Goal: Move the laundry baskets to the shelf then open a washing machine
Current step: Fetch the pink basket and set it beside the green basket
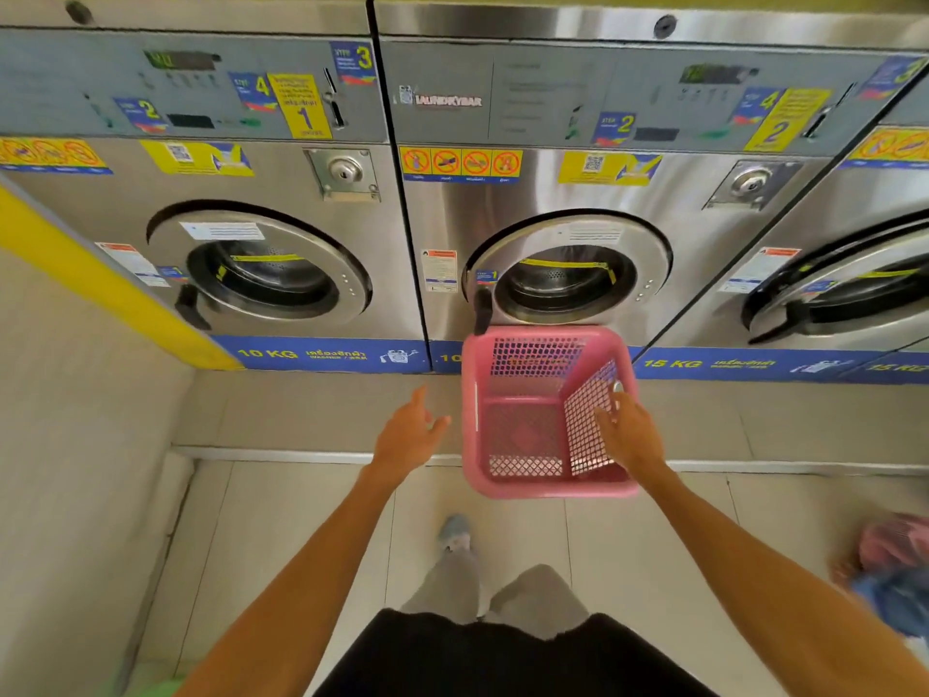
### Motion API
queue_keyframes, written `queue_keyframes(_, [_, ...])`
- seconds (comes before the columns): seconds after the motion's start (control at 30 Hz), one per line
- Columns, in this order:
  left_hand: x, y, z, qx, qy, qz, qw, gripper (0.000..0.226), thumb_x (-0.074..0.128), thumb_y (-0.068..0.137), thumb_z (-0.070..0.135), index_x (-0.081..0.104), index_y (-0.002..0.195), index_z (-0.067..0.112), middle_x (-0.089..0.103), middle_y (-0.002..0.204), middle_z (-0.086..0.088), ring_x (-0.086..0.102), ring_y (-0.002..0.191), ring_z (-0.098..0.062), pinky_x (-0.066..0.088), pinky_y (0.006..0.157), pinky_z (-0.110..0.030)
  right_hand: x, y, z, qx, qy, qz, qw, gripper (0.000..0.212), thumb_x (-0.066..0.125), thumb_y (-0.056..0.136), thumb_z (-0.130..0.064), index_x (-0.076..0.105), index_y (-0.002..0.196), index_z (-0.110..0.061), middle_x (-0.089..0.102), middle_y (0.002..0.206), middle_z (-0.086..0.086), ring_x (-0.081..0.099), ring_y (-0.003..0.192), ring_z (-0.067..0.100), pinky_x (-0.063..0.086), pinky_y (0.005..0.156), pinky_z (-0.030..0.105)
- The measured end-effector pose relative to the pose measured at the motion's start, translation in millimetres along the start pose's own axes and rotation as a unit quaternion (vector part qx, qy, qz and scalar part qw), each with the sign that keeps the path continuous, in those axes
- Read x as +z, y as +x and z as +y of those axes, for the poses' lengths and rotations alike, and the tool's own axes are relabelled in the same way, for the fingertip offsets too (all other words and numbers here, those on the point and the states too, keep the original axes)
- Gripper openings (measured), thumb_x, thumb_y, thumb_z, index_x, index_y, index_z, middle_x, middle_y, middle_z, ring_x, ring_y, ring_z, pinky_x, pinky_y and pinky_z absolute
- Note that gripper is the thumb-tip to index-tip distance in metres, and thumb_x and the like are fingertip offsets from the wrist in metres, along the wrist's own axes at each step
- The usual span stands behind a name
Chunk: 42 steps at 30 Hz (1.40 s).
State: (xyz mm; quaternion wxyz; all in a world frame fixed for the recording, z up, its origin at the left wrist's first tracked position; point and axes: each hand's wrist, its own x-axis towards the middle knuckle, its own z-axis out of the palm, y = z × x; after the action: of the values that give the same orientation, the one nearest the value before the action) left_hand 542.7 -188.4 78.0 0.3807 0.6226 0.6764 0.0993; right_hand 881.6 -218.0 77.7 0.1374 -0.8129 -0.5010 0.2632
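- The right hand reaches forward with the arm stretched out; its fingers are closed over the right rim of the pink laundry basket and hold it.
- The basket is empty and tilted, in front of the middle washing machine, just below its round door, which is shut.
- The left hand is beside the basket, apart from it, with fingers spread wide and holding nothing.
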Motion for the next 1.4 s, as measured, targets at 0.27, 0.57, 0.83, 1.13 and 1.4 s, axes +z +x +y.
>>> queue_keyframes(0.27, [34, 50, 13, -0.017, -0.010, 0.008, 1.000, 0.067, 0.059, 0.095, 0.037, 0.031, 0.151, 0.012, 0.058, 0.132, -0.013, 0.057, 0.119, -0.031, 0.046, 0.097, -0.042, 13, 64, 47, 0.066, -0.045, 0.016, 0.997, 0.046, 0.046, 0.096, -0.045, 0.050, 0.128, -0.013, 0.066, 0.108, 0.019, 0.065, 0.093, 0.040, 0.055, 0.079, 0.050])
queue_keyframes(0.57, [119, 97, -14, -0.116, -0.027, 0.005, 0.993, 0.079, 0.057, 0.093, 0.047, 0.020, 0.156, 0.016, 0.045, 0.147, -0.014, 0.054, 0.127, -0.034, 0.047, 0.099, -0.051, 63, 136, 107, 0.057, -0.098, 0.012, 0.993, 0.041, 0.057, 0.094, -0.026, 0.050, 0.125, 0.000, 0.056, 0.111, 0.032, 0.058, 0.098, 0.050, 0.049, 0.080, 0.053])
queue_keyframes(0.83, [184, 157, -32, -0.138, -0.034, 0.032, 0.989, 0.081, 0.060, 0.096, 0.035, 0.013, 0.157, 0.010, 0.042, 0.143, -0.023, 0.050, 0.128, -0.040, 0.046, 0.097, -0.051, 99, 187, 167, 0.082, -0.126, 0.004, 0.989, 0.065, 0.062, 0.093, -0.030, 0.031, 0.143, -0.002, 0.049, 0.127, 0.033, 0.053, 0.111, 0.053, 0.046, 0.088, 0.059])
queue_keyframes(1.13, [225, 191, -50, -0.134, -0.098, 0.078, 0.983, 0.075, 0.053, 0.100, 0.023, 0.008, 0.160, 0.021, 0.052, 0.124, -0.020, 0.056, 0.099, -0.022, 0.050, 0.079, -0.034, 123, 217, 190, 0.038, -0.067, -0.006, 0.997, 0.067, 0.053, 0.097, -0.017, 0.019, 0.153, -0.002, 0.047, 0.130, 0.036, 0.054, 0.108, 0.055, 0.046, 0.086, 0.059])
queue_keyframes(1.4, [233, 178, -45, -0.124, -0.118, 0.091, 0.981, 0.069, 0.045, 0.103, 0.013, 0.006, 0.160, 0.015, 0.065, 0.116, -0.018, 0.059, 0.070, -0.014, 0.049, 0.051, -0.012, 131, 217, 196, 0.033, -0.010, -0.002, 0.999, 0.061, 0.051, 0.097, -0.012, 0.021, 0.150, -0.006, 0.052, 0.134, 0.033, 0.057, 0.108, 0.055, 0.047, 0.088, 0.055])
